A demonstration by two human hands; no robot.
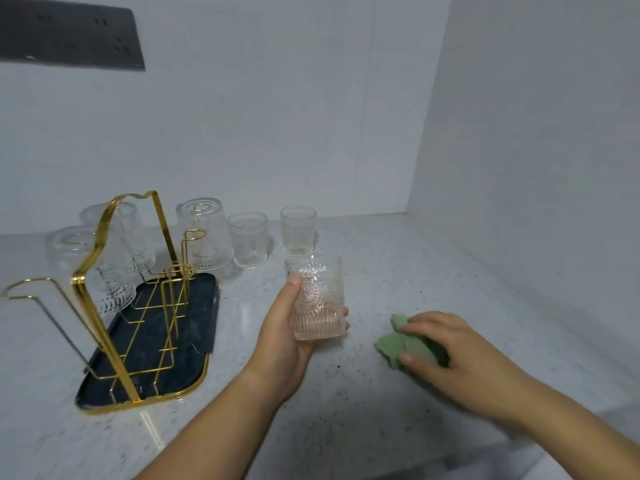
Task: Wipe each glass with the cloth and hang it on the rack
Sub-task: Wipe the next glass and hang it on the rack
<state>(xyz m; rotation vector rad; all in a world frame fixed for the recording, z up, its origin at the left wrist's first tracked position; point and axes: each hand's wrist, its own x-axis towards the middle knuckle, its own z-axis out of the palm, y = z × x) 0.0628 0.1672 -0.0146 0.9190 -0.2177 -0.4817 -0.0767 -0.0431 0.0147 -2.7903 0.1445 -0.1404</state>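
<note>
My left hand grips a clear patterned glass, upright above the counter. My right hand lies on a crumpled green cloth on the counter, fingers curled over it. The gold wire rack stands on a dark tray at the left. Three glasses hang upside down on the rack: one at its far right, one at its back left and one at its left. Two more glasses stand upright on the counter behind my left hand, one nearer the rack and one further right.
The speckled white counter ends at a white wall behind and another on the right. A dark socket panel sits high on the back wall. Several rack prongs at the front carry nothing.
</note>
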